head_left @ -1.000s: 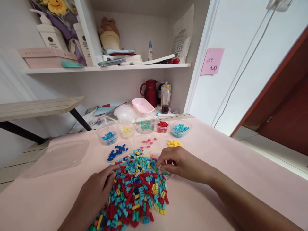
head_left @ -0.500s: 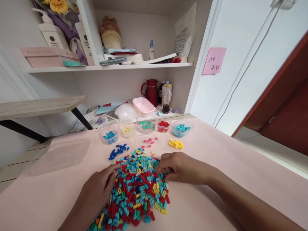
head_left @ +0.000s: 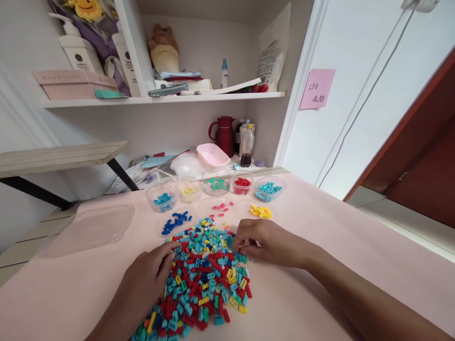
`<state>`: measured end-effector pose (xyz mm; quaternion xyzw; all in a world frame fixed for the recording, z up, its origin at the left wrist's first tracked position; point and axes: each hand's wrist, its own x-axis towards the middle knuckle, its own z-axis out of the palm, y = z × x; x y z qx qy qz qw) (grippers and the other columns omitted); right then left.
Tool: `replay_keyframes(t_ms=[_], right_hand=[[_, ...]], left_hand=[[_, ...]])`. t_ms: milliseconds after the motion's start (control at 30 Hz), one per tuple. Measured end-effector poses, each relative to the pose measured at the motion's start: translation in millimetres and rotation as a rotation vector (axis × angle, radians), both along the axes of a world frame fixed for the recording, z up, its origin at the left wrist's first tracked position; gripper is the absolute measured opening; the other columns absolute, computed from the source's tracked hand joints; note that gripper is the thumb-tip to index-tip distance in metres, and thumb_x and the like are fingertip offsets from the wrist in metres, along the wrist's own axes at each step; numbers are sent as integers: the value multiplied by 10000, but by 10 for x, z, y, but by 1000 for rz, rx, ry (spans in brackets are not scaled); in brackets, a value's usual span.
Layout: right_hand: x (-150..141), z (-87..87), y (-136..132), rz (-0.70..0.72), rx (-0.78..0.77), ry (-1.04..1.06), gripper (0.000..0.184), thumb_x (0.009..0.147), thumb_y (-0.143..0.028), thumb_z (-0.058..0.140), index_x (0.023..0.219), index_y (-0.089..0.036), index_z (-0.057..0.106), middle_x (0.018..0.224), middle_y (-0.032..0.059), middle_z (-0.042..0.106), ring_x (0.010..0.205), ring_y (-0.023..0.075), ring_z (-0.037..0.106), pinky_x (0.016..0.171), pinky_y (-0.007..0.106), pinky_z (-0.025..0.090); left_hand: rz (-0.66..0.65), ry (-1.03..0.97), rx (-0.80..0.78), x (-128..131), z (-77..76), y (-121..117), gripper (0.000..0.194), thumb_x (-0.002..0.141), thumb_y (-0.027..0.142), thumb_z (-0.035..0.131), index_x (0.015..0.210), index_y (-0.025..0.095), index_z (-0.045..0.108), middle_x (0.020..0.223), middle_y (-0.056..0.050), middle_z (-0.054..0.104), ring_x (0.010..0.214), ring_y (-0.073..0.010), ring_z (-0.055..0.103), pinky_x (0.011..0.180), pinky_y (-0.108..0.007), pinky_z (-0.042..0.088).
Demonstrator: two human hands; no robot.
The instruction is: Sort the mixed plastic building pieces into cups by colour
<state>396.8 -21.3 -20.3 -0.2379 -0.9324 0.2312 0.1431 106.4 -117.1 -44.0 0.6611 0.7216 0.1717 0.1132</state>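
A loose pile of small toy building bricks in red, light blue, yellow, green and dark blue lies on the pink table cover. At its left edge rests my left hand, palm down, with index finger and thumb apart and nothing seen between them. My right hand is at the upper right edge of the pile. Its fingers curl down and the thumb is drawn in close to them; whatever lies between the fingertips is hidden. Beyond the pile, a shallow lid holds dark blue bricks, and yellow bricks lie in another.
Clear tubs hold blue bricks, cream bricks, green bricks, red bricks and light blue bricks. Pink bricks lie mid-row. A large clear lid is at left. Behind stand a pink tray and a red jug.
My right hand has shifted slightly up, and its thumb has moved closer to the fingertips. My left hand stays almost where it was on the pile's edge.
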Motion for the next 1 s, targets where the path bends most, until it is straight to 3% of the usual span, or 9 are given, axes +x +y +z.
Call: replay_keyframes(t_ms=[233,567,767,1000], right_hand=[[-54,-34,-35,156,-110,8,272,819,-164,601,1042,-287,697,941,23,597,809,117,578,707,219,450],[-44,-69,7,65,1,-72,360,768,-86,572,1039,-296,682,967,9,609,826,127,580,728,237,433],[-66,-80,-8,80,5,-51,208,818,-213,603,988,-281,702,930,21,599,802,126,581,679,215,438],[-113,-129,-18,46,28,-23,144,806,-226,622,913,-260,713,985,26,613,810,133,594,732,240,462]], left_hand=[[15,15,14,10,2,-16,403,892,400,350,1168,315,631,1041,-21,725,975,-231,646,816,-338,483],[15,22,7,37,37,-26,391,890,391,355,1148,319,640,1038,-15,726,938,-228,653,785,-333,484],[13,24,31,35,25,-27,387,886,388,367,1134,317,655,1001,-11,738,918,-228,659,775,-331,491],[13,57,26,25,15,-35,403,898,385,340,1160,322,639,1082,-5,720,984,-224,651,806,-324,491]])
